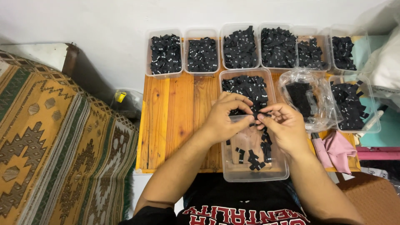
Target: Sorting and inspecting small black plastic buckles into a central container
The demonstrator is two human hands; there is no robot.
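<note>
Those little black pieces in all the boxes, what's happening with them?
A person sits at a wooden table covered with clear plastic tubs. Their left hand and right hand meet over a long clear plastic tub, pinching a small black fabric tag between the fingertips. That tub holds a pile of tags at its far end and a few at the near end. A row of clear tubs full of black tags lines the wall, and a clear plastic bag of them lies to the right.

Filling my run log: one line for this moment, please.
left hand: pinching black labels | right hand: pinching same | under: clear tub | surface: wooden board
</note>
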